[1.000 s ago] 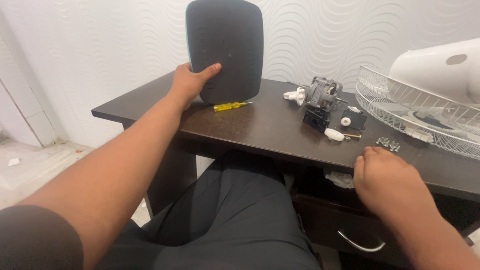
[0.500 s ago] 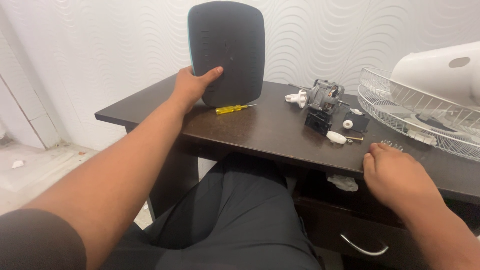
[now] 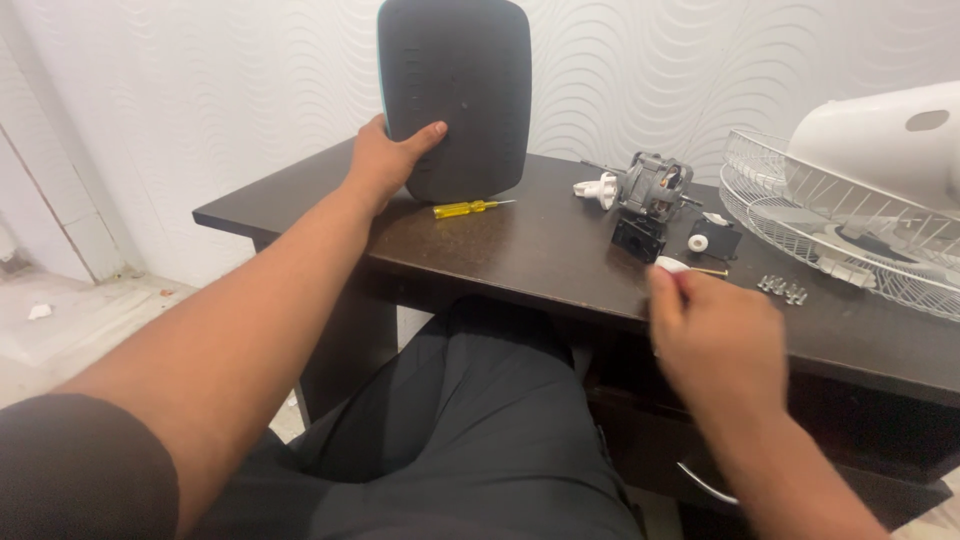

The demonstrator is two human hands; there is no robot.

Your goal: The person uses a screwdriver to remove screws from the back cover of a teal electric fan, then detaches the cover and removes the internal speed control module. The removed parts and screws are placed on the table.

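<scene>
**Left hand props the dark panel upright; right hand over the small white part**

The left hand (image 3: 385, 160) grips the lower left edge of a dark grey rounded panel (image 3: 455, 95) that stands upright on the bench (image 3: 520, 250), leaning back toward the patterned wall. The thumb lies across the panel's front face near its bottom corner, and the other fingers wrap behind the edge, out of sight, so the hand is clamped on the panel. A yellow-handled screwdriver (image 3: 468, 208) lies flat on the bench just below the panel's bottom edge, close to the hand but not touching it.

The right hand (image 3: 715, 335) hovers at the bench's front edge, its back to the camera. Its fingers (image 3: 665, 290) curl together, and their tips sit right at a small white oval part (image 3: 668, 264); whether they pinch it cannot be told.

Just behind lie a grey motor (image 3: 652, 187), a black block (image 3: 636, 238) and a second black piece with a white knob (image 3: 710, 240). A cluster of metal screws (image 3: 782, 288) lies to the right, near a white wire fan guard (image 3: 850, 230).
</scene>
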